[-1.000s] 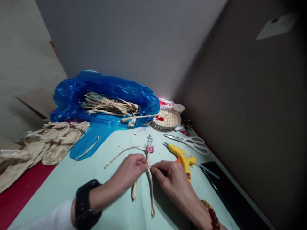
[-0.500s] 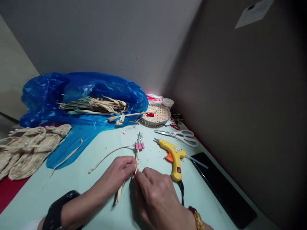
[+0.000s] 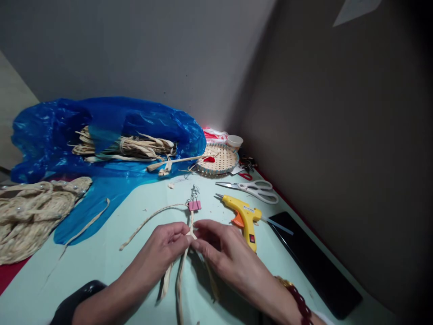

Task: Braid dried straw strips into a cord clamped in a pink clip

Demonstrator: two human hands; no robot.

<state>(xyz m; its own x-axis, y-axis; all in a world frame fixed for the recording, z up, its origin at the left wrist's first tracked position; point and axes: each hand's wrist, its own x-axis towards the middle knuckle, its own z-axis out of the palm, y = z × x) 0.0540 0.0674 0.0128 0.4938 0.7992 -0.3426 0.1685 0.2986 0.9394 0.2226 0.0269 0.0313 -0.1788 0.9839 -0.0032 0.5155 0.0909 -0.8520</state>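
A pink binder clip [image 3: 194,206] grips the top of a short braid of pale dried-plant strands [image 3: 192,220] on the table. Just below the braid, my left hand [image 3: 171,241] is closed, pinching the strands between thumb and fingers. My right hand [image 3: 223,253] meets it from the other side, its thumb and fingertips also closed on the strands. Loose strand ends [image 3: 181,289] hang down toward me from between both hands. Another thin twisted cord [image 3: 149,220] curves out left from the clip.
To the right lie a yellow glue gun [image 3: 245,216], white-handled scissors [image 3: 259,189] and a black flat tray-like object [image 3: 314,266]. Behind are a woven basket [image 3: 223,160], a white cup [image 3: 235,142] and a blue plastic bag [image 3: 142,117] with dried stalks [image 3: 145,148]. Woven slippers [image 3: 40,212] sit left.
My right hand has turned and moved up, its fingers now opposite my left hand. The strands below are spread apart, with more ends showing. The view has shifted slightly.
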